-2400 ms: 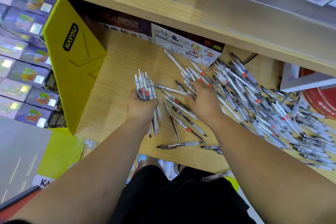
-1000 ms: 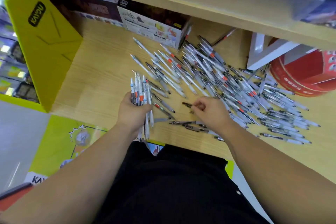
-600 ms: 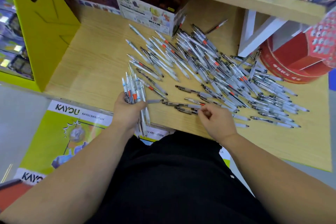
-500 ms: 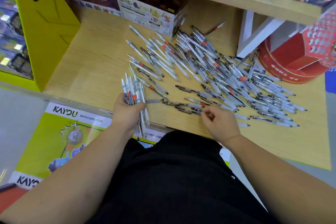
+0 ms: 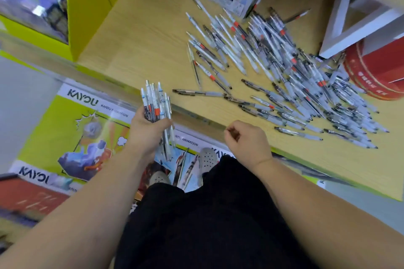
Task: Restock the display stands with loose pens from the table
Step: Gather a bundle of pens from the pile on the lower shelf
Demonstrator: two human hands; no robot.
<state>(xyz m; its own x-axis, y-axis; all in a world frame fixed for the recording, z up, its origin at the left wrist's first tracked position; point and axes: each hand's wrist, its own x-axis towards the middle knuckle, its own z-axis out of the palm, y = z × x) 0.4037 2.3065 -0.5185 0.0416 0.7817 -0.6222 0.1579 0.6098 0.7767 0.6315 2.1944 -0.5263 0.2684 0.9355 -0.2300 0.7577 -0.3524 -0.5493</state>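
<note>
Fingers of my left hand (image 5: 150,132) clasped a pen bundle (image 5: 156,102); right hand (image 5: 247,141) curled, empty. Beyond both lay loose pens (image 5: 284,67) on the table (image 5: 148,50). I judged squaring the bundle's ends wise before slotting.

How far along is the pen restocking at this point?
Done: a bundle of pens is gathered. In hand: the left hand grips it past the table edge; the right hand is curled, apparently empty. Left: a big pile of loose pens lies on the table; no stand filling shows.
</note>
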